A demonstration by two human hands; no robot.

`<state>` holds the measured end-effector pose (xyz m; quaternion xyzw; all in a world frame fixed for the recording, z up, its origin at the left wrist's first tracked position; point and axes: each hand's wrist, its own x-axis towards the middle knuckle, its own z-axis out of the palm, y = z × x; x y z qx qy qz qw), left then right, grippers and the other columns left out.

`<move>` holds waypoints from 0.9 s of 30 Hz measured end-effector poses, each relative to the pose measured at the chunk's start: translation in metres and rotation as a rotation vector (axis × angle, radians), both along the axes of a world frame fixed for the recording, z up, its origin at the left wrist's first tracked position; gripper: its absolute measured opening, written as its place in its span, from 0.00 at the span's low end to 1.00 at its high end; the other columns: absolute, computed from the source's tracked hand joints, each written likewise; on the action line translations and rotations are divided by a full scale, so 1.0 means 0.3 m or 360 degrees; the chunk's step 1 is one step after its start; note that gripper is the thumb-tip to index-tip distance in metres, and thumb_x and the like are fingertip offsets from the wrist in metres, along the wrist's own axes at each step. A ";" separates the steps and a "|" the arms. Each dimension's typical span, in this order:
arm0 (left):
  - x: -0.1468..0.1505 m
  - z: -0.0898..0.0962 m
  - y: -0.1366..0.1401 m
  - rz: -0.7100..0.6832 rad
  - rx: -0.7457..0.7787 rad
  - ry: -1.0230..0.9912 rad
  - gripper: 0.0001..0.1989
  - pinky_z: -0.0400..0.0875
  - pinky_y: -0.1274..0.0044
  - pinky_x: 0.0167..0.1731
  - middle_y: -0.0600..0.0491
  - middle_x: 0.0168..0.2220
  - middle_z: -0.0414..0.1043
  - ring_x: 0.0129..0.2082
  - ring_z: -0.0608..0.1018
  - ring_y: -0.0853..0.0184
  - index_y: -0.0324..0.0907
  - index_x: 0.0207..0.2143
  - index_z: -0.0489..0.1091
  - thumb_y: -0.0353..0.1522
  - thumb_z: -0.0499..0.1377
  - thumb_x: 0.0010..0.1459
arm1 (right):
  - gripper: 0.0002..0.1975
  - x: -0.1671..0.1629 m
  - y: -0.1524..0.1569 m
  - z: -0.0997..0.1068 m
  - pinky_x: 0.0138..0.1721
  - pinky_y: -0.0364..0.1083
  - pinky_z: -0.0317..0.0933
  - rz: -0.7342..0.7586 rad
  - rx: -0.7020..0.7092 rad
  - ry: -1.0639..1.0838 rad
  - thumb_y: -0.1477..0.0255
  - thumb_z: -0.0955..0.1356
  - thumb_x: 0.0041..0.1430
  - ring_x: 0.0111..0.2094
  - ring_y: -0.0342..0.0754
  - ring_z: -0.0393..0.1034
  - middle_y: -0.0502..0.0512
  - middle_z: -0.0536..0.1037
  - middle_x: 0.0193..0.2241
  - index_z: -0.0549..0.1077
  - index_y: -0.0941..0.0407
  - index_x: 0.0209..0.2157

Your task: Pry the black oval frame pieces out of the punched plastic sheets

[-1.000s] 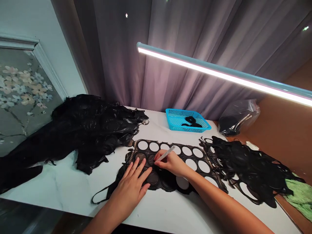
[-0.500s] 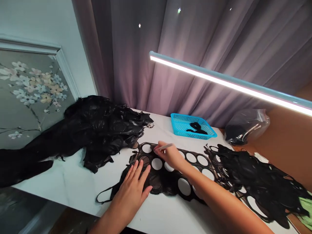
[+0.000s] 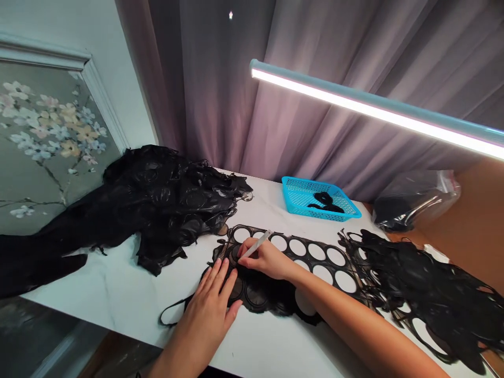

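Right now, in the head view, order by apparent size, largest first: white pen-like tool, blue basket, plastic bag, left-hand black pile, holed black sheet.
1. Black pile
2. Black sheet, partly hidden
3. Blue basket and plastic bag: too alike to rank
4. White tool

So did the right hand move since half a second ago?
Yes. Judged against the blue basket, the right hand has moved to the left and closer to the person, farther from the basket.

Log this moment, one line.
left hand: resting on perforated black sheet | right hand: holding pale tool | blue basket: beyond sheet
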<state>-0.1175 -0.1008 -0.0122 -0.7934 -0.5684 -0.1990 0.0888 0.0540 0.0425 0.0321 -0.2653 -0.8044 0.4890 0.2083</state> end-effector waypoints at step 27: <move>0.001 0.022 -0.012 0.0014 0.0008 0.0024 0.24 0.70 0.59 0.54 0.42 0.63 0.61 0.63 0.64 0.51 0.40 0.61 0.62 0.39 0.54 0.65 | 0.10 0.047 0.080 0.056 0.32 0.43 0.57 -0.0859 0.0803 -0.0132 0.75 0.59 0.64 0.29 0.46 0.65 0.53 0.73 0.28 0.63 0.55 0.28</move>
